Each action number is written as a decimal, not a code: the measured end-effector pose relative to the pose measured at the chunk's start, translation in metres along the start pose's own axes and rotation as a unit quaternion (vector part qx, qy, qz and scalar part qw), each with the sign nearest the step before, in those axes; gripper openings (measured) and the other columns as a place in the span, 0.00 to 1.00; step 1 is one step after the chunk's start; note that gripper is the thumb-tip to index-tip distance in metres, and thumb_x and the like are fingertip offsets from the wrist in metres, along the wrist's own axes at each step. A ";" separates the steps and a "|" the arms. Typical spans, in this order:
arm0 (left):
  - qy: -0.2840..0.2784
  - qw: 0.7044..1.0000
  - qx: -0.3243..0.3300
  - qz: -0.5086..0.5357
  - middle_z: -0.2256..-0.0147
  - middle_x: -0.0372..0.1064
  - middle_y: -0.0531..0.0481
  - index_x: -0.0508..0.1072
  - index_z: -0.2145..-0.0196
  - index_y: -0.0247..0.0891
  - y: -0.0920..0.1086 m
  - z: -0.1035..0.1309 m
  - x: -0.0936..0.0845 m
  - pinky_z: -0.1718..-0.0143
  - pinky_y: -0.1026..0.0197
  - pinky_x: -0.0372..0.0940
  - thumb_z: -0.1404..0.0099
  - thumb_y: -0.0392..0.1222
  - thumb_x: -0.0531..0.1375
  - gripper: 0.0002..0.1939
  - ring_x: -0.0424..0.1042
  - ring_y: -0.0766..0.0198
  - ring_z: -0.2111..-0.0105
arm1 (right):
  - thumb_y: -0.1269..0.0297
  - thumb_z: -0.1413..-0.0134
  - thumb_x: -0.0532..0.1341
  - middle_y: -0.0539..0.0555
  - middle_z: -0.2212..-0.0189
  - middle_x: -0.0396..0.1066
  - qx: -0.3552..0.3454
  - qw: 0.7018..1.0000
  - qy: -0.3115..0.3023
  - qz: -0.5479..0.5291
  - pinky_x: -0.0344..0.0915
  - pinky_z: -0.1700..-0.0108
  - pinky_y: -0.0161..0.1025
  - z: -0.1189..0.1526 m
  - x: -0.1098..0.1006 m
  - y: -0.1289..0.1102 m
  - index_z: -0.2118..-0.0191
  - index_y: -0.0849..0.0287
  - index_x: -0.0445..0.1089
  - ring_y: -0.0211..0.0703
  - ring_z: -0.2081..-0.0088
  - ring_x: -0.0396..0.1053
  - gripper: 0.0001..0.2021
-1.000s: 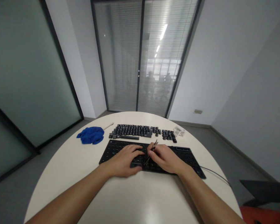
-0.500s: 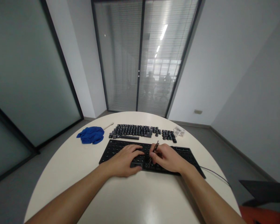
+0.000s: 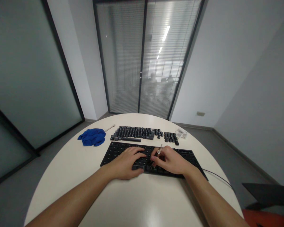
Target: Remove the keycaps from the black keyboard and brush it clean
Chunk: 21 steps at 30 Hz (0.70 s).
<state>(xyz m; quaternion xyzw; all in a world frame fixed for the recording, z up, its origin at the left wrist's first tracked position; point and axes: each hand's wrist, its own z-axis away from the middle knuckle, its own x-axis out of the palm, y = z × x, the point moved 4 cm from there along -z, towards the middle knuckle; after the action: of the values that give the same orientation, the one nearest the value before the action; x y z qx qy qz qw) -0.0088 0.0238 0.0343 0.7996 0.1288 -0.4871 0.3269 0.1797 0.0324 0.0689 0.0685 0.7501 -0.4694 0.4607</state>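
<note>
Shifting slightly: the right hand is sitting a touch farther right in the lower centre of the frame than a second ago, and the thin tool in its fingertips is now showing its upper end lower and more to the right. Right thumb and fingers are pinching that tool; its lower end is pointing down-left at the black keyboard, but the hand and dark background are hiding whether it's touching. My read: work is staying on the same patch of keyboard, probably just a re-angle, nothing visibly coming free. Left hand isn't moving: its fingers are lying spread on the keyboard left of the tool, thumb at the near edge, apparently bracing. The keyboard is lying across the lower centre, same spot on the tabletop, cable running off lower right. Black keycaps are lying in rows just beyond it, layout looking unchanged. Blue cloth is sitting left of them, a thin stick lying at its right side; a small pale thing is resting at the rows' right end. None of these are showing any clear shift.
</note>
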 end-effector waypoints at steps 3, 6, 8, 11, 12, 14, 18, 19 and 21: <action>0.000 1.000 0.002 -0.006 0.40 0.59 0.43 0.66 0.43 0.44 0.000 0.000 0.000 0.38 0.44 0.53 0.41 0.44 0.64 0.27 0.58 0.49 0.39 | 0.61 0.38 0.57 0.51 0.76 0.77 -0.004 1.000 -0.007 -0.014 0.62 0.74 0.30 0.000 0.002 -0.001 0.66 0.60 0.72 0.37 0.76 0.71 0.10; 0.000 1.000 0.001 -0.006 0.40 0.60 0.43 0.67 0.43 0.44 0.000 0.001 0.000 0.38 0.44 0.54 0.41 0.44 0.64 0.27 0.58 0.49 0.40 | 0.60 0.37 0.56 0.51 0.75 0.76 -0.012 1.000 -0.013 -0.012 0.62 0.74 0.30 0.000 0.005 -0.002 0.65 0.60 0.72 0.37 0.76 0.71 0.11; 0.000 1.000 0.001 -0.006 0.40 0.60 0.43 0.67 0.43 0.44 0.000 0.001 0.000 0.38 0.44 0.54 0.41 0.44 0.64 0.27 0.58 0.48 0.40 | 0.60 0.37 0.56 0.51 0.75 0.76 -0.020 1.000 -0.014 0.003 0.61 0.74 0.30 -0.001 0.006 -0.004 0.64 0.59 0.72 0.37 0.76 0.70 0.11; 0.001 1.000 0.001 -0.007 0.40 0.60 0.42 0.67 0.44 0.43 0.000 0.000 0.000 0.38 0.45 0.54 0.41 0.44 0.64 0.27 0.58 0.48 0.40 | 0.60 0.37 0.56 0.50 0.76 0.74 -0.044 0.998 -0.017 0.036 0.59 0.73 0.31 -0.001 0.009 -0.008 0.64 0.59 0.72 0.36 0.77 0.67 0.11; 0.001 1.000 0.001 -0.007 0.40 0.60 0.42 0.67 0.44 0.43 0.001 0.000 0.000 0.38 0.45 0.54 0.41 0.44 0.64 0.27 0.58 0.48 0.40 | 0.60 0.37 0.55 0.50 0.76 0.74 -0.052 0.997 -0.018 0.047 0.58 0.73 0.31 -0.002 0.009 -0.010 0.64 0.59 0.72 0.35 0.77 0.66 0.11; 0.001 1.000 0.002 -0.007 0.40 0.60 0.42 0.67 0.44 0.43 0.001 0.000 0.000 0.38 0.44 0.54 0.41 0.44 0.64 0.27 0.58 0.48 0.40 | 0.60 0.37 0.55 0.50 0.77 0.73 -0.064 0.995 -0.020 0.068 0.57 0.73 0.32 -0.002 0.010 -0.012 0.65 0.59 0.72 0.35 0.78 0.64 0.12; 0.004 1.000 0.004 -0.014 0.41 0.60 0.42 0.68 0.44 0.43 0.001 0.000 0.000 0.38 0.44 0.55 0.41 0.44 0.64 0.27 0.58 0.48 0.40 | 0.62 0.37 0.55 0.49 0.78 0.72 -0.070 0.993 -0.017 0.097 0.56 0.72 0.32 -0.002 0.011 -0.014 0.65 0.59 0.71 0.35 0.78 0.64 0.10; 0.004 1.000 0.006 -0.019 0.41 0.60 0.42 0.68 0.44 0.43 0.002 0.000 0.001 0.38 0.44 0.54 0.41 0.44 0.64 0.27 0.58 0.48 0.40 | 0.63 0.38 0.55 0.49 0.78 0.71 -0.072 0.992 -0.014 0.104 0.56 0.72 0.32 -0.002 0.011 -0.015 0.65 0.59 0.71 0.35 0.78 0.64 0.09; 0.007 0.999 0.007 -0.033 0.41 0.60 0.41 0.67 0.44 0.42 0.004 0.000 0.001 0.38 0.44 0.54 0.41 0.44 0.63 0.27 0.58 0.48 0.40 | 0.65 0.39 0.56 0.49 0.77 0.72 -0.081 0.989 -0.012 0.122 0.56 0.71 0.32 -0.002 0.011 -0.018 0.66 0.59 0.71 0.35 0.77 0.64 0.08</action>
<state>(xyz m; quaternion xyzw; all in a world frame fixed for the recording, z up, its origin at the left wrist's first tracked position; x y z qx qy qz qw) -0.0061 0.0208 0.0347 0.8004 0.1537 -0.4929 0.3046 0.1627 0.0207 0.0722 0.1161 0.7664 -0.3481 0.5272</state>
